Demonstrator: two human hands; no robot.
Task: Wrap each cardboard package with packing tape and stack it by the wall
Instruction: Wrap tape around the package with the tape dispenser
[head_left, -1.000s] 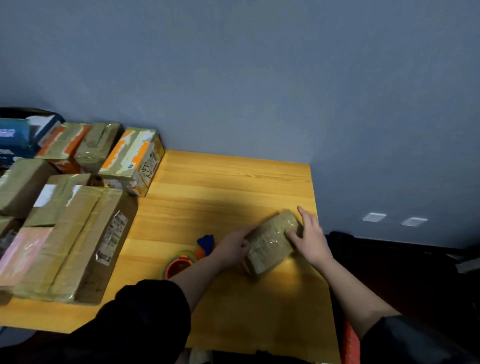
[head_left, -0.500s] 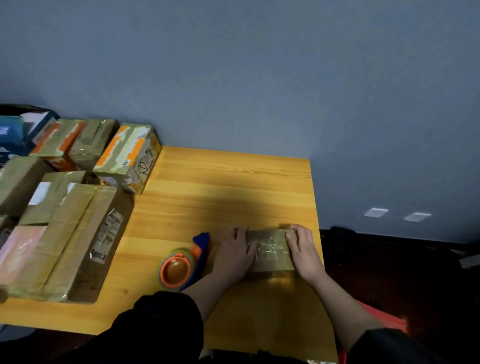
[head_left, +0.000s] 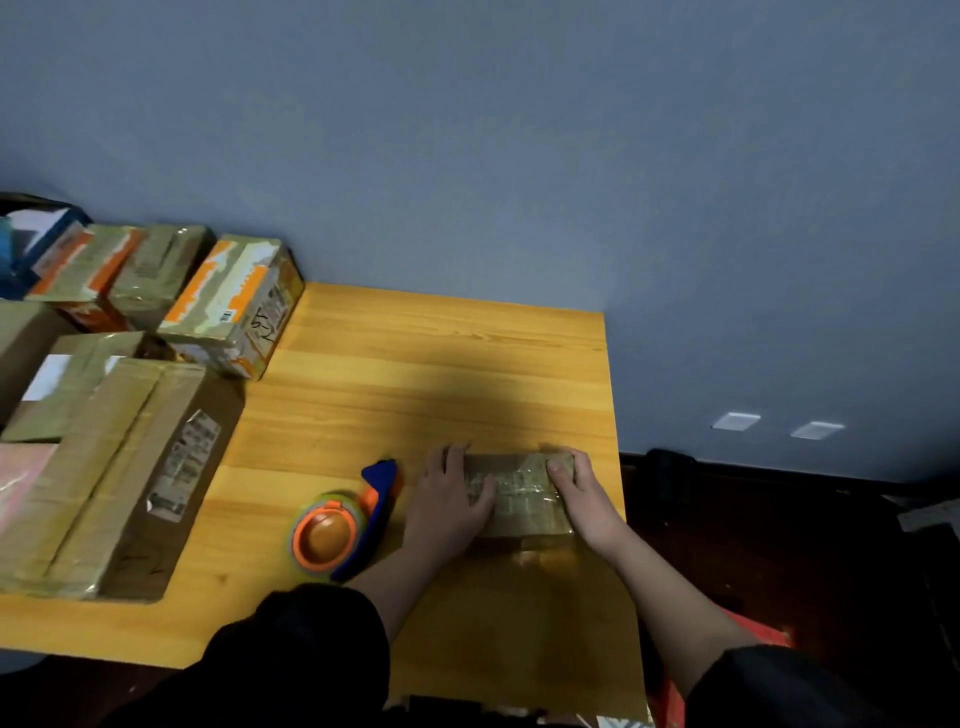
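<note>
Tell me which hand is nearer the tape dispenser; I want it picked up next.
Left. The left hand rests on the small package just right of the tape dispenser; the right hand holds the package's far end.

Glossy clear tape sheathes the small cardboard package (head_left: 519, 493) on the smooth, varnished wooden table (head_left: 415, 374).
</note>
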